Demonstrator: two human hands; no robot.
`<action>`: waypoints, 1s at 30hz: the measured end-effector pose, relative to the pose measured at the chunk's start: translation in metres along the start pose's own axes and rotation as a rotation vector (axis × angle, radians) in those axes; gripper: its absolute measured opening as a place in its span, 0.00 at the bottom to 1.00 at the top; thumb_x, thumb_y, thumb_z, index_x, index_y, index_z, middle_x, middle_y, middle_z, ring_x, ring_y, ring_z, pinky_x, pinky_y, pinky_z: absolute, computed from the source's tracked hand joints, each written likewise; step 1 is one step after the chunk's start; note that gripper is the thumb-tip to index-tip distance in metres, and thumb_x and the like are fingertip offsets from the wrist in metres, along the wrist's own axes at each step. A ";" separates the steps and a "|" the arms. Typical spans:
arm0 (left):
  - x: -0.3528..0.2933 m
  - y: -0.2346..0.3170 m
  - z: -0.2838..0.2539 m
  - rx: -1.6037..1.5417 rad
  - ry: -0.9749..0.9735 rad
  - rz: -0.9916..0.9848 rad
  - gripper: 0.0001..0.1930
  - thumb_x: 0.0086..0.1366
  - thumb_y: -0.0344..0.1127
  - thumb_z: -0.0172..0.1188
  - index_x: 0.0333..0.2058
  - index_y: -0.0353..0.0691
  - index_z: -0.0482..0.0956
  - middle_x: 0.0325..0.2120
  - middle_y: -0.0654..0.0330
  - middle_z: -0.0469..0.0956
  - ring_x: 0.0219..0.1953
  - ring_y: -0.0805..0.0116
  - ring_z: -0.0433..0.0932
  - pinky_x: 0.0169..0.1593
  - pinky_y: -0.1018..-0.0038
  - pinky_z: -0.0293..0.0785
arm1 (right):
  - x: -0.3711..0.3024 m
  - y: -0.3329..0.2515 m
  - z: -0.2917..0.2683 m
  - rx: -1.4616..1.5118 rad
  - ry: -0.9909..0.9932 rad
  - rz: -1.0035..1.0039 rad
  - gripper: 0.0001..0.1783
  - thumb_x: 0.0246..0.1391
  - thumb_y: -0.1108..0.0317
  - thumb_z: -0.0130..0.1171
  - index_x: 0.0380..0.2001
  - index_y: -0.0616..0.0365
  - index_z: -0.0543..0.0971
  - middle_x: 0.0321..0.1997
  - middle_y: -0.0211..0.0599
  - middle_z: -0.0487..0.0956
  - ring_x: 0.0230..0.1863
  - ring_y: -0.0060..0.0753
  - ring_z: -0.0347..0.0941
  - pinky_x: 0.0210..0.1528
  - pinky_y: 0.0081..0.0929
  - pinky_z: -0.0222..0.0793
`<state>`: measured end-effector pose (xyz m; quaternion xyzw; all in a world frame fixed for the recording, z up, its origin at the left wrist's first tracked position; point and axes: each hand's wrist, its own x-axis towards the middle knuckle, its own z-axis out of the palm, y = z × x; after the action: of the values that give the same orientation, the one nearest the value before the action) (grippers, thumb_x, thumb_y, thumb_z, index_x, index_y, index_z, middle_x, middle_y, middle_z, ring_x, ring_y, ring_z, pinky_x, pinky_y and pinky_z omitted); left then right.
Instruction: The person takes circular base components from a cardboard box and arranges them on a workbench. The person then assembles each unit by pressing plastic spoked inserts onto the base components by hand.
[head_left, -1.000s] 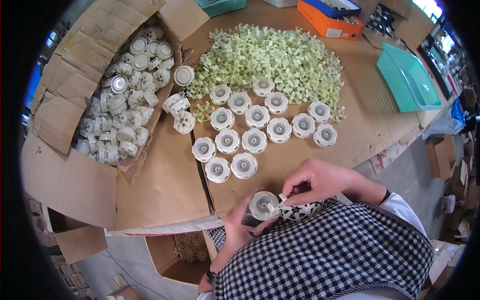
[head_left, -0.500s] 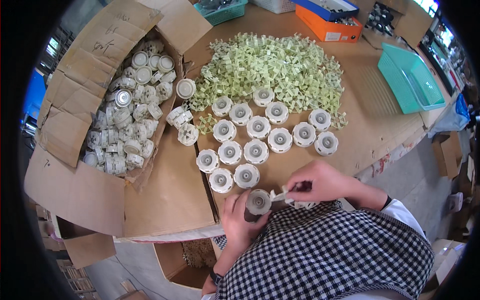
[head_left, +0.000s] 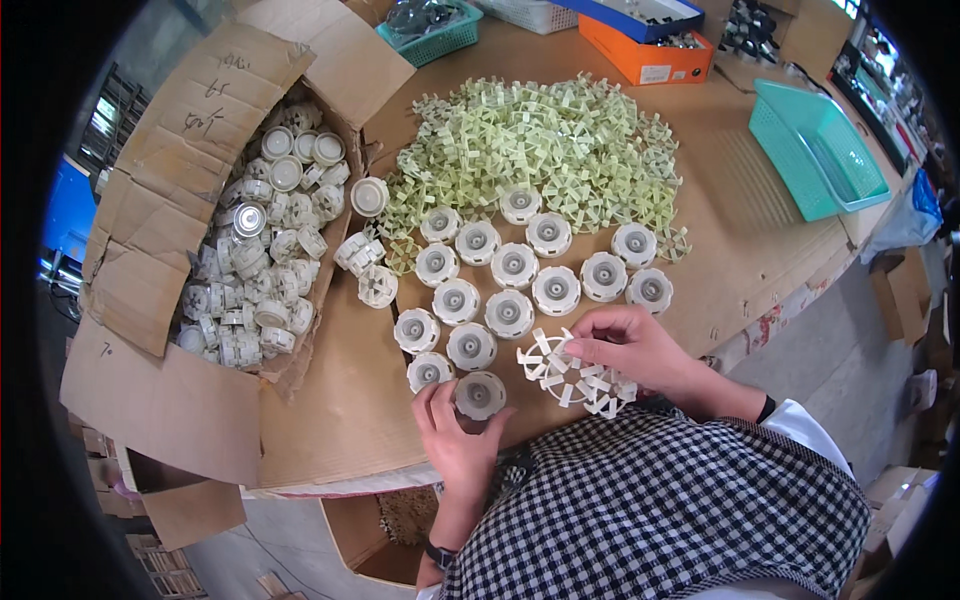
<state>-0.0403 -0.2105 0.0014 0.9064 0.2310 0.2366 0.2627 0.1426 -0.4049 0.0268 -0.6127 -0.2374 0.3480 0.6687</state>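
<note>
My left hand (head_left: 458, 440) is curled around a round off-white plastic cap (head_left: 480, 396) with a grey recessed centre, close to the front end of the rows. In a pinch between thumb and fingers, my right hand (head_left: 632, 350) holds a white plastic ring with tabs (head_left: 540, 362). More such tabbed pieces (head_left: 597, 388) lie just below that hand, partly overlapping the ring. Several matching round caps (head_left: 509, 314) stand face up in loose rows beyond both hands. Behind these rises a large heap of pale green-yellow tabbed plastic pieces (head_left: 550, 130).
An open cardboard box (head_left: 140, 260) full of white round parts stands at the left. A few loose round parts (head_left: 377, 287) sit beside it. A teal basket (head_left: 815, 150) rests at the right; an orange box (head_left: 640, 58) is at the back. The table edge curves near my body.
My left hand has moved left with the round cap, toward the front end of the rows. My right hand has shifted slightly up, and the tabbed ring now shows more fully.
</note>
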 end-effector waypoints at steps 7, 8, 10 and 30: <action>0.002 0.029 -0.029 -0.907 -0.140 -0.120 0.44 0.52 0.40 0.79 0.63 0.31 0.65 0.61 0.47 0.66 0.59 0.53 0.71 0.56 0.65 0.74 | 0.012 -0.004 0.034 0.095 -0.137 0.022 0.08 0.63 0.65 0.67 0.34 0.60 0.84 0.26 0.16 0.77 0.27 0.05 0.66 0.28 0.12 0.59; 0.007 0.037 -0.024 -1.087 -0.173 -0.123 0.38 0.61 0.34 0.72 0.65 0.32 0.62 0.62 0.50 0.67 0.60 0.60 0.71 0.56 0.69 0.74 | 0.014 -0.004 0.039 0.064 -0.183 -0.026 0.09 0.62 0.65 0.67 0.34 0.61 0.84 0.26 0.17 0.77 0.27 0.05 0.66 0.28 0.12 0.60; -0.001 0.029 -0.017 -1.081 -0.271 -0.204 0.34 0.64 0.31 0.69 0.65 0.32 0.63 0.60 0.51 0.70 0.59 0.62 0.73 0.57 0.69 0.74 | 0.014 -0.007 0.047 -0.063 -0.254 -0.066 0.10 0.62 0.65 0.66 0.37 0.62 0.82 0.26 0.20 0.78 0.25 0.07 0.66 0.26 0.13 0.61; 0.005 0.031 -0.001 -1.140 -0.652 -0.773 0.29 0.73 0.32 0.56 0.67 0.37 0.54 0.56 0.53 0.71 0.56 0.62 0.77 0.55 0.66 0.79 | 0.017 0.002 0.073 -0.210 0.032 -0.308 0.11 0.68 0.68 0.56 0.50 0.59 0.77 0.43 0.28 0.75 0.39 0.16 0.69 0.42 0.20 0.67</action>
<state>-0.0283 -0.2310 0.0222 0.5093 0.2847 -0.0692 0.8092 0.0986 -0.3440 0.0326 -0.6411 -0.3527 0.2052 0.6500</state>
